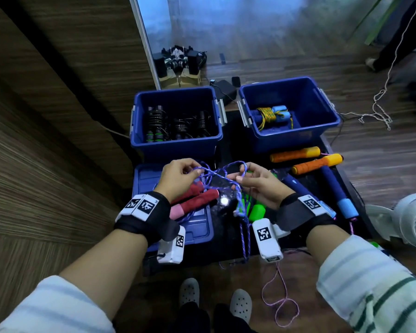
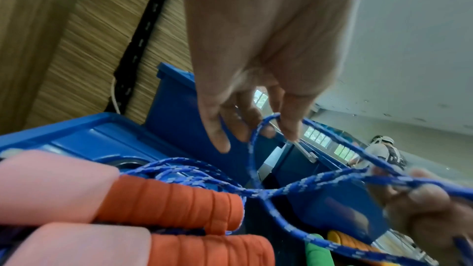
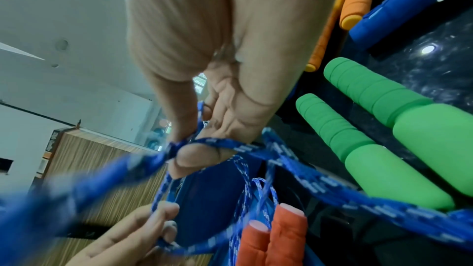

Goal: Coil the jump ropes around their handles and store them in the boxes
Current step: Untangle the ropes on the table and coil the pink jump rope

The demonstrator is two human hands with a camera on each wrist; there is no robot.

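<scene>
The blue-and-white braided rope (image 1: 222, 175) is the one in hand, stretched in loose, crossing loops between the two hands just above the dark tabletop (image 1: 228, 145), at the middle of the head view. The left hand (image 1: 178, 177) pinches a strand between thumb and fingertips, its other fingers curled; the right hand (image 1: 257, 182) pinches another loop the same way, at about 3 o'clock from the left. This rope looks tangled rather than coiled, so the step in hand seems to be sorting its loops out before winding.

The red handles (image 1: 197, 198) with pink ends, which this rope appears to belong to, lie side by side at 6 o'clock from the left hand, partly on a blue lid (image 1: 149, 175). Green handles (image 1: 256, 211) lie under the right hand; I cannot tell whether their rope is mixed into the same tangle.

Further out, at 1 o'clock, orange handles (image 1: 296, 155) and dark blue handles (image 1: 336, 188) with light blue ends lie loose on the table, uncoiled.

At 12 o'clock stand two blue boxes. The left box (image 1: 175, 143) holds several coiled black ropes; the right box (image 1: 288, 138) holds one coiled rope with light blue handles (image 1: 275, 115). So part of the job is done; by my count four ropes remain.
</scene>
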